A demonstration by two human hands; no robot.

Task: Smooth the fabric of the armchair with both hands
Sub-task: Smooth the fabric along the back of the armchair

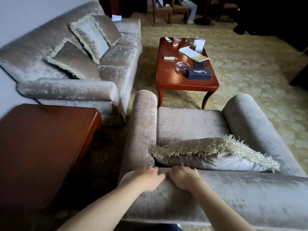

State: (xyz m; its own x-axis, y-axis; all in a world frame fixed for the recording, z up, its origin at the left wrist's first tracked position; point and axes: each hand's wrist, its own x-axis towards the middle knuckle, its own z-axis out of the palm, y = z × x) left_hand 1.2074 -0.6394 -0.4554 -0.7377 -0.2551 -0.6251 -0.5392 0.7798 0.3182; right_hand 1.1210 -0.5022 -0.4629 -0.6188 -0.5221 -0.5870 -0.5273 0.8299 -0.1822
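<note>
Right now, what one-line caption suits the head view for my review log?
Left hand and right hand rest side by side on the armchair backrest, above a fringed cushion.

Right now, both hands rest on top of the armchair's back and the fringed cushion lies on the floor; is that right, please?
Not quite: the head view shows the cushion on the armchair's seat, not the floor. The left hand and right hand do rest on top of the armchair's back.
</note>
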